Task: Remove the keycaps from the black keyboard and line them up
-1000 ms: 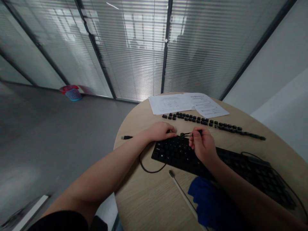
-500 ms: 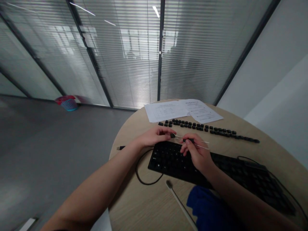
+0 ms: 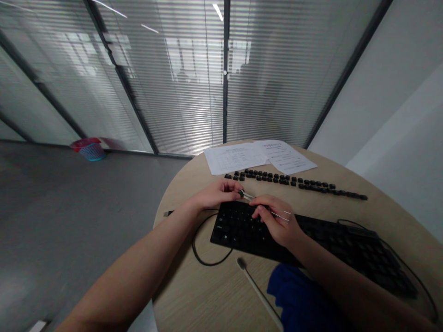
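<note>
A small black keycap (image 3: 241, 193) is pinched in the fingertips of my left hand (image 3: 218, 193), above the far left edge of a black keyboard (image 3: 238, 230). My right hand (image 3: 279, 223) grips a wire keycap puller (image 3: 248, 196), whose wires stick out on both sides of the fingers. The puller's left end meets the keycap; whether its wires are hooked under it is too small to tell. My right fingers hide the puller's dark handle. Beneath my right hand and forearm, part of the keyboard is covered.
Loose keycaps (image 3: 284, 180) lie in rows behind the keyboard, with printed papers (image 3: 235, 158) farther back. A cable (image 3: 194, 251) loops left of the keyboard, near a USB plug (image 3: 168, 213). In front are a slim brush (image 3: 256, 290) and blue cloth (image 3: 297, 295). A basket (image 3: 92, 151) stands on the floor.
My right hand has turned a little and its fingers have slid over the puller's dark handle. The wires reaching past its right side look shorter. The whole view has shifted slightly.
</note>
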Tool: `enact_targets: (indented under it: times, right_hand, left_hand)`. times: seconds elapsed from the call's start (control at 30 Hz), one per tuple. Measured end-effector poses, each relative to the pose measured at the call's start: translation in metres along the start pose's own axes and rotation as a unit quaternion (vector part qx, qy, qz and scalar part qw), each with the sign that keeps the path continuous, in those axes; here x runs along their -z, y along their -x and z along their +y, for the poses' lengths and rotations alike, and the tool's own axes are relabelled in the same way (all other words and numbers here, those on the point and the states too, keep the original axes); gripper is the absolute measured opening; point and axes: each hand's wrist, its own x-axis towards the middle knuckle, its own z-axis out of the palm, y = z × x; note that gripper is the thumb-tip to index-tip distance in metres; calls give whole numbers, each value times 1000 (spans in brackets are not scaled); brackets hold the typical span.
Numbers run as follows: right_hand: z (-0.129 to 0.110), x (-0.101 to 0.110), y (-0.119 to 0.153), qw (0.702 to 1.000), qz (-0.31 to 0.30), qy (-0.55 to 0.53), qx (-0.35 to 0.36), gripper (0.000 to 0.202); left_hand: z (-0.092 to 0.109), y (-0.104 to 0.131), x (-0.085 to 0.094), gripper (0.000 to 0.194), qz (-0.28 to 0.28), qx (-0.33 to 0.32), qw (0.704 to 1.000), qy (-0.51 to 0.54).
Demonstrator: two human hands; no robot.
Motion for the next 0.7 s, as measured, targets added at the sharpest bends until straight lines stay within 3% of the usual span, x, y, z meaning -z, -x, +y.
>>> enact_targets:
  times: [0.17, 0.7]
  right_hand:
    - [-4, -1, -4, 998, -1, 31, 55, 17]
    - [-4, -5, -2, 998, -9, 30, 49, 22]
  left_hand:
    - [1, -1, 0, 19, 5, 3, 1000, -5]
    - [-4, -1, 4, 23, 64, -2, 998, -22]
